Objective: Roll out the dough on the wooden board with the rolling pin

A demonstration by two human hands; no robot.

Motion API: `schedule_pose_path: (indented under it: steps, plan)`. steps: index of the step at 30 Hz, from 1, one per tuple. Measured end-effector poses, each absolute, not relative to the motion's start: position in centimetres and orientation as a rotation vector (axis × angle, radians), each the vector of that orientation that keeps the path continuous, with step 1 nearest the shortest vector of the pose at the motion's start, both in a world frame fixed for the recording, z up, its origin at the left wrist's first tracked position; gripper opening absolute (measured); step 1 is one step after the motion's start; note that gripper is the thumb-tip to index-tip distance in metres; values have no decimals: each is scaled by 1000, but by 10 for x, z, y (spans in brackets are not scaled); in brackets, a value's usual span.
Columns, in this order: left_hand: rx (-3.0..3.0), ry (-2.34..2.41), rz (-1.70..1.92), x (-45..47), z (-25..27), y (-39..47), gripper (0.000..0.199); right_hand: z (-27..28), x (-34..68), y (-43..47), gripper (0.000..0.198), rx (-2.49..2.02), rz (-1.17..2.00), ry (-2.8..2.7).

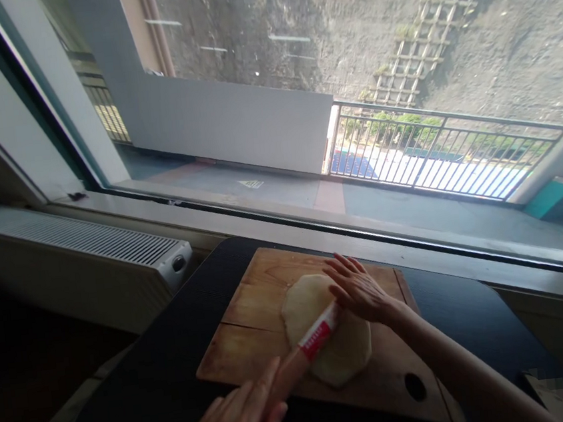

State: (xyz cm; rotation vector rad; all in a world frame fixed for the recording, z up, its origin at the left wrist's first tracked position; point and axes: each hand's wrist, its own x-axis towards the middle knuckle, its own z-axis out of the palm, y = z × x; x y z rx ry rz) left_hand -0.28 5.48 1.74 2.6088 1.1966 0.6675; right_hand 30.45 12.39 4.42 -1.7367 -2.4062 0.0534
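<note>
A flat, pale sheet of rolled dough [356,344] lies on a wooden cutting board [240,349]. Across the dough runs a rolling pin [297,364], slanting from lower left to upper right, with a red and white label around its middle. My left hand [237,410] is around the near end of the pin, thumb along its right side. Over the far end rests my right hand [357,290], its fingers stretched out and spread above the dough's upper right edge. Its palm hides that end of the pin.
The board lies on a dark table [144,386] against a window sill [202,222]. A white radiator [130,254] stands to the left. Beyond the glass are a walkway, a metal railing [436,148] and a rocky slope. Near the board's lower right is a dark oval hole [415,387].
</note>
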Motion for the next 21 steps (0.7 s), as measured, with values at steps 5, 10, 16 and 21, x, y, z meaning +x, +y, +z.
schedule_pose_path:
  steps: [5, 10, 16, 21]
  plan:
    - [2422, 1456, 561, -8, 20, 58, 43, 62, 252, 217, 52, -1847, 114, -2331]
    - [2466, 1304, 565, -14, 12, 62, 50, 44, 287, 139, 46, -1758, 68, -2301]
    - [2521, 1227, 546, -12, 20, 82, 44, 17, 328, -3, 54, -1798, -21, -2248]
    - [2468, 1338, 548, -6, 28, 90, 43, 40, 298, 84, 51, -1957, 42, -2190]
